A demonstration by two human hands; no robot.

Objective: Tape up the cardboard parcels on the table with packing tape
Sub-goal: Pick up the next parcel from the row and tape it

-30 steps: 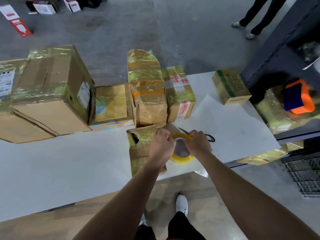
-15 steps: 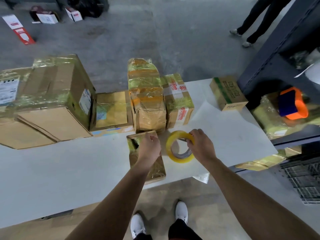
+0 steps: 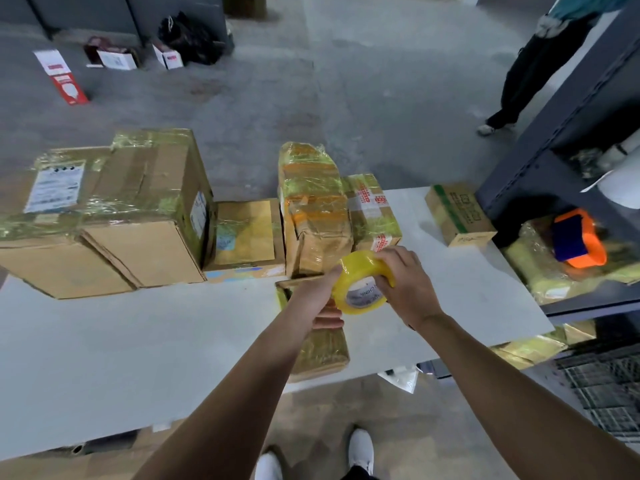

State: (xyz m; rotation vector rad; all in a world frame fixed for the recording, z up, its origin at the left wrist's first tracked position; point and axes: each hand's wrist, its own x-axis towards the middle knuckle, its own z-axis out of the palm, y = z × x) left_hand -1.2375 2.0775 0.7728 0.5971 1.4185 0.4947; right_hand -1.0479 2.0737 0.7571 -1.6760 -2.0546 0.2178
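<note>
1. Right hand (image 3: 405, 285) grasps the roll (image 3: 363, 284) over its top, fingers curled round the yellow rim. The roll is held up on edge, off the table (image 3: 138, 341), right above the parcel (image 3: 322, 348).
2. Left hand (image 3: 318, 299) grasps the roll's left rim, finger on top and thumb below. Probably hunting for the free end. Can't tell whether it has it.
3. The parcel lies at the near table edge, long side running near to far and partly under the left wrist. It's placed where a strip can be pulled straight down its length. It already has some shiny wrap, and no fresh strip is visible.
4. Just behind it are the tall parcel (image 3: 315, 209) and the red-print parcel (image 3: 372, 209), close to its far end, so there's little room to run tape over that end.
5. Far left are the flat box (image 3: 246, 233) and the big box (image 3: 149, 209), both well apart from the hands.
6. Far right on the table is the green-stripe box (image 3: 457, 213). The shelf (image 3: 571, 133) on the right holds an orange dispenser (image 3: 578, 242), which is not in use.
7. Another person (image 3: 526, 71) stands far right on the floor, out of the way.
</note>
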